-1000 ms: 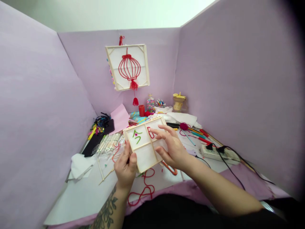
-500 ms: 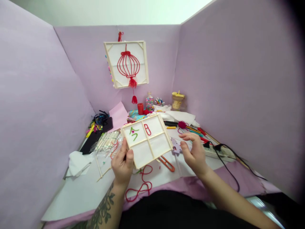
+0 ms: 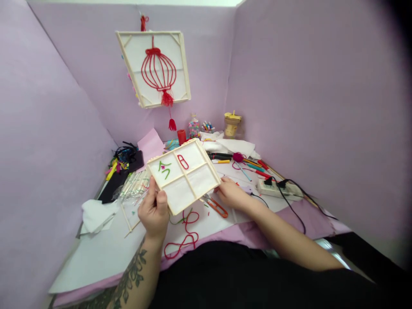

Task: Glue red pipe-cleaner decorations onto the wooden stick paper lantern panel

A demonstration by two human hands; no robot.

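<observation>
My left hand (image 3: 152,212) is closed on the lower left of a wooden stick frame (image 3: 189,174), thumb in front, and holds it tilted above the table. White paper backs its four panes; the upper left bears green cord strokes (image 3: 165,169) with a small pink piece, the upper right a red cord shape (image 3: 183,162). At the frame's right corner is my right hand (image 3: 232,194), fingers partly hidden; whether it grips the frame or something behind cannot be told. Beneath lie orange-handled scissors (image 3: 217,207) and a loose red cord (image 3: 189,236).
A framed red cord lantern (image 3: 159,71) hangs at the back wall. Bundled sticks (image 3: 137,185) and white cloth (image 3: 96,214) lie left. A power strip (image 3: 280,189) with black cables, a dark red yarn ball (image 3: 238,157) and pens are right. A bead jar (image 3: 193,126) stands behind.
My right hand has moved left from open air to the frame's right corner. The view has tilted down and shifted right. My left hand still holds the frame.
</observation>
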